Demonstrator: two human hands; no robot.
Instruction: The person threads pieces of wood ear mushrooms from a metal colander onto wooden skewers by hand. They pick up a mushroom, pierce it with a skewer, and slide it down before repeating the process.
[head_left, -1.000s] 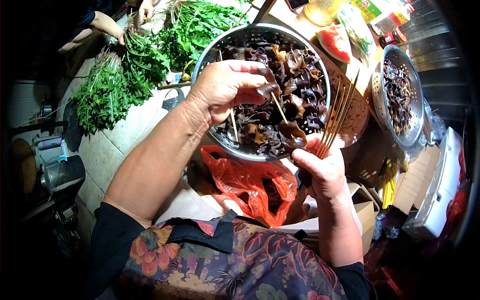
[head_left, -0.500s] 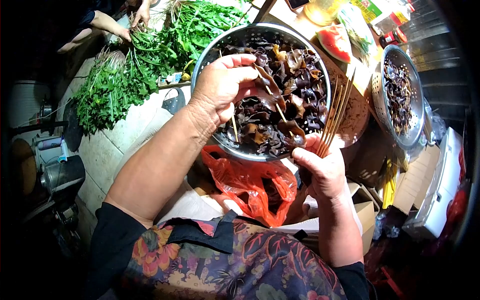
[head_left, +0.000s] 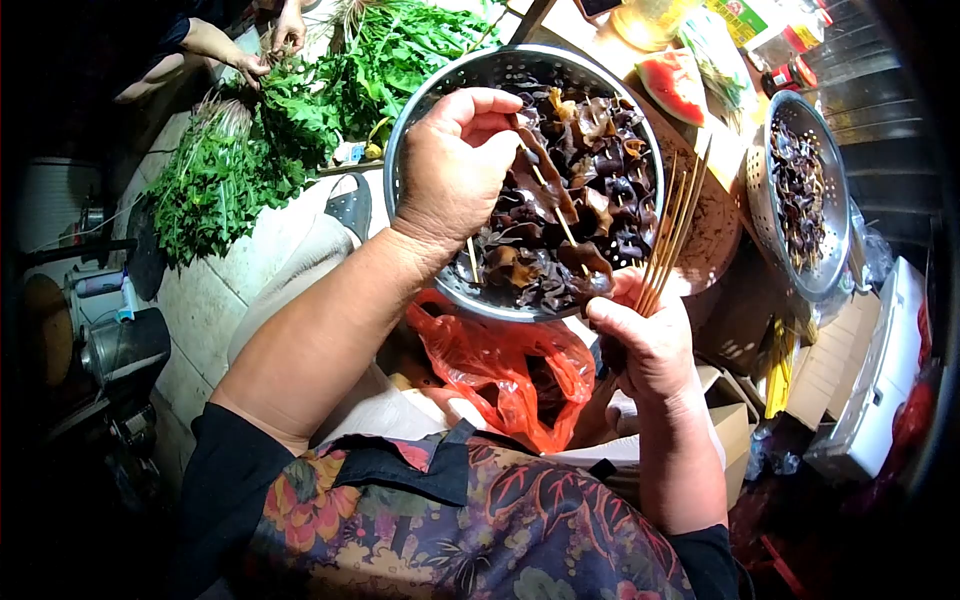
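Observation:
My left hand (head_left: 455,180) is closed in a pinch at the upper end of a strip of dark wood ear mushroom (head_left: 545,175), threaded on a thin skewer (head_left: 566,230). The skewer's lower end, with another wood ear piece (head_left: 585,265) on it, reaches my right hand (head_left: 650,335). That hand is wrapped round a bundle of bare wooden skewers (head_left: 678,225), which fans upward. Below both hands is a metal colander (head_left: 398,135) holding many skewered wood ears (head_left: 622,190).
A red plastic bag (head_left: 520,370) lies under the colander. A second colander (head_left: 835,180) of wood ears stands at right, near a watermelon slice (head_left: 672,85). Leafy greens (head_left: 235,170) lie at upper left, where another person's hands (head_left: 285,40) work.
My left hand has moved slightly up and right, its fingers curled more tightly at the skewer's top. My right hand barely shifts. The other person's hands have moved a little at the greens.

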